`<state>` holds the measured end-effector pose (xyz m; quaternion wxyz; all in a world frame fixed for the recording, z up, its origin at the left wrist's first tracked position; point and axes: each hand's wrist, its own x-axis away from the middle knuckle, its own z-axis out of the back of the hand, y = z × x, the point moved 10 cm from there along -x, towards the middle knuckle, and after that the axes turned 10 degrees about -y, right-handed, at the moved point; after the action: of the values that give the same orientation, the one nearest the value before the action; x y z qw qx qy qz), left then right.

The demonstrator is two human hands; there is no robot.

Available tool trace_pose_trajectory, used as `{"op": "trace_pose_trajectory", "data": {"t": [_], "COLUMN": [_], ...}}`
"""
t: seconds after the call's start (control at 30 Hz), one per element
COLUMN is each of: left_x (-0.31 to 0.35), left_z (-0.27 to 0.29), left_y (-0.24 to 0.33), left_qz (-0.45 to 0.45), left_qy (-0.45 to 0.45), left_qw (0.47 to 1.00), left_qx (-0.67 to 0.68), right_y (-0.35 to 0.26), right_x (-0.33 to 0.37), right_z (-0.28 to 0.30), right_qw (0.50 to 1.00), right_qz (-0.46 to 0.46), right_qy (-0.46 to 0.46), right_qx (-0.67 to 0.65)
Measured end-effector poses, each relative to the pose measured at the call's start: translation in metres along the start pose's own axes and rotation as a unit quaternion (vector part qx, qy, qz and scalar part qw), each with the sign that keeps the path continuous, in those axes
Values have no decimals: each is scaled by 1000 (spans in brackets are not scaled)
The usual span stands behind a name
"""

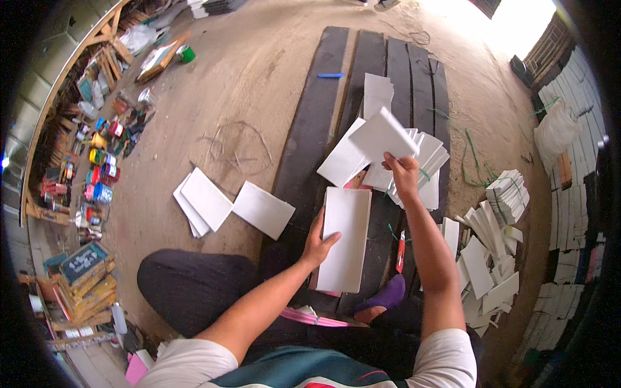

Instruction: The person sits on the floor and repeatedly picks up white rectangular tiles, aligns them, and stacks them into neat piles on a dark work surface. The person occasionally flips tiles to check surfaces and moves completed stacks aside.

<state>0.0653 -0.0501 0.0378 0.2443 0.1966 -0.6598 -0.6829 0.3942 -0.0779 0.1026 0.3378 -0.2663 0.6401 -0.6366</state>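
Observation:
My left hand (318, 246) grips the left edge of a long white rectangular board (347, 242), thumb on its face and the other fingers mostly hidden. Whether it is one board or a stack, I cannot tell. Higher and to the right, my right hand (403, 172) is closed on the lower edge of a tilted white panel (383, 134). Beneath and beside that panel lie loose white boards (339, 154) and a fanned bundle of white pieces (432, 158) with a green tie. A red-handled tool (400, 252), perhaps a cutter, rests right of the long board.
Dark planks (310, 139) form a low platform, with a blue stick-like item (330, 75) on it. White boards (264, 210) lie on the floor at left. Scattered white pieces (488, 265) are at right. Paint jars (103, 174) stand far left. A purple-covered foot (386, 294) is close by.

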Motion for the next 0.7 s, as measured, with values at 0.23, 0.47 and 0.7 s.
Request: {"op": "trace_pose_trajectory", "data": {"t": [0.23, 0.47, 0.7], "left_x": [-7, 0, 1], "left_z": [-7, 8, 7], "left_y": [-16, -25, -16], "left_qz": [17, 33, 29], "left_qy": [-27, -13, -2], "left_qw": [986, 999, 999], "left_qx": [162, 22, 44], "right_y": [-80, -50, -1], "right_x": [182, 216, 214], "right_z": [-87, -64, -58], "right_qw": [863, 945, 954], "right_qz": [204, -2, -127], "right_qy": [-331, -206, -85], "right_qx": [323, 255, 258]}}
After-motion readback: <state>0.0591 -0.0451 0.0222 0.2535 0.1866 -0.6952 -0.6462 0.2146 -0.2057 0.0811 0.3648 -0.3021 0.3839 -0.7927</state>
